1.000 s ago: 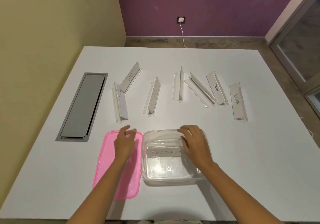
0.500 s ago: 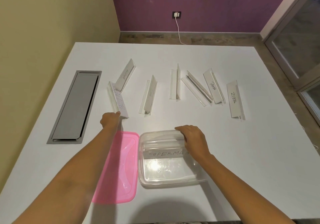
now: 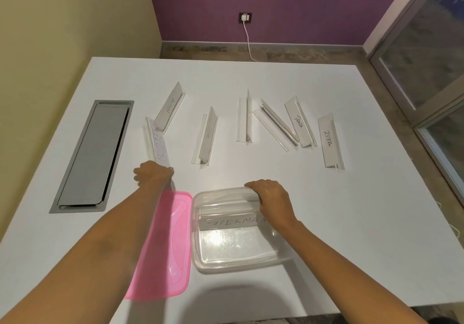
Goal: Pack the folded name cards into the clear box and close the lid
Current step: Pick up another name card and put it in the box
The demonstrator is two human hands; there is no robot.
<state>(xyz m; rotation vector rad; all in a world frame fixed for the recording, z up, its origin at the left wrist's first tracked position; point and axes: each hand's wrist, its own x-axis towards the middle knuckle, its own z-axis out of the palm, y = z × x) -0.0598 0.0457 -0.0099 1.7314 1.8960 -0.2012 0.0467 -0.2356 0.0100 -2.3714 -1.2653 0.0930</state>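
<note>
The clear box (image 3: 241, 256) stands near the table's front edge with one name card marked SUPERMAN (image 3: 231, 223) inside. My right hand (image 3: 272, 198) rests over the box's far rim, fingers curled on it. The pink lid (image 3: 168, 246) lies flat to the left of the box. My left hand (image 3: 153, 174) is closed on the near end of the leftmost name card (image 3: 158, 143). Several more folded name cards lie in a row beyond: ALPHA (image 3: 169, 108), one in the middle (image 3: 207, 139), another upright (image 3: 244, 120), a slanted one (image 3: 275, 128), PANDA (image 3: 300, 123) and ZEBRA (image 3: 329, 143).
A grey cable hatch (image 3: 93, 155) is set into the white table (image 3: 351, 223) at the left. A yellow wall runs along the left, a purple wall with a socket and cable (image 3: 245, 19) stands behind, and a glass door (image 3: 431, 72) is at the right.
My left hand left the pink lid, reached forward and closed on the near end of the leftmost card. My right hand stayed on the box's far rim.
</note>
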